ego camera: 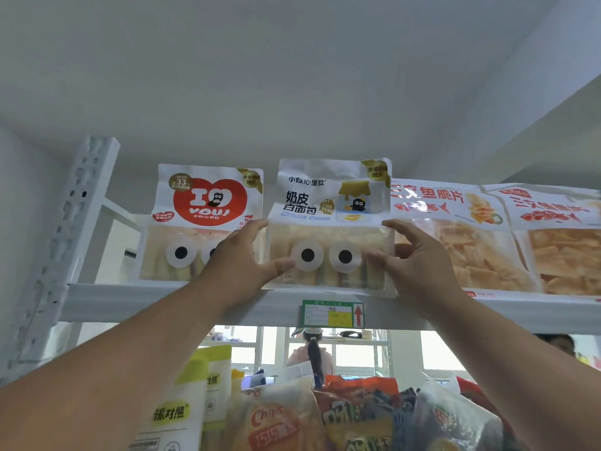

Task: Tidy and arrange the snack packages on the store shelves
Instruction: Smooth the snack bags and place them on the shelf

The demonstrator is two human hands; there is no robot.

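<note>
The left hand [242,255] and right hand [413,255] grasp the side edges of a white bread bag [330,222] standing upright on the top shelf [162,302], between a red-heart bag [208,219] on its left and fish-crisp bags [455,236] on its right.

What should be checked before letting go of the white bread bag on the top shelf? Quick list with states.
1. Left hand holds the white bread bag at its left edge: ok.
2. Right hand holds its right edge: ok.
3. Bag upright, label facing out: ok.
4. Bag bottom seated on the top shelf: cannot tell, its lower edge overlaps the shelf lip.
5. Clear of the red heart bag: cannot tell, left hand covers the gap.
6. Not covering the fish crisp bag: not ok, its top right corner overlaps that bag's label.
</note>
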